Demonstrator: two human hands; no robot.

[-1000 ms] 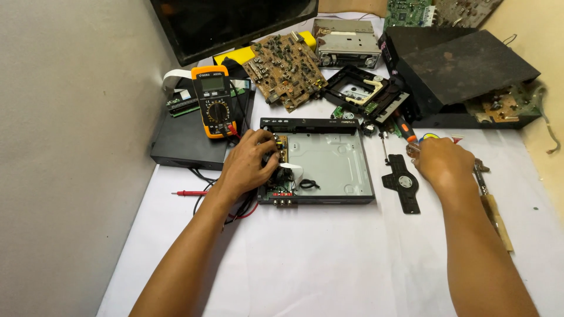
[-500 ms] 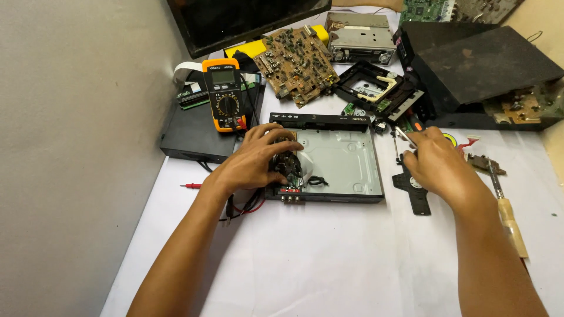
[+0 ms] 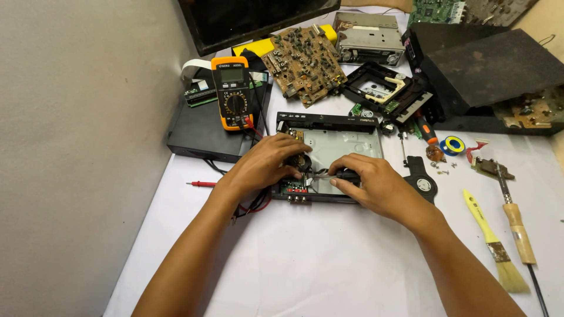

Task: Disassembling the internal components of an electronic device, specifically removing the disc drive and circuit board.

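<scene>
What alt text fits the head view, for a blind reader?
Two bare hands work inside an opened black player chassis on a white table: the left hand rests on its circuit board corner, and the right hand grips a black-handled tool pointed at it. An orange multimeter sits to the left, a paintbrush and soldering iron to the right.

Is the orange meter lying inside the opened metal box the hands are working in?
No, the orange meter rests on a closed black box left of the opened metal box.

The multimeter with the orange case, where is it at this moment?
In the head view the multimeter lies at the upper left, on a flat black box, just beyond the left hand and left of the brown circuit board.
</scene>
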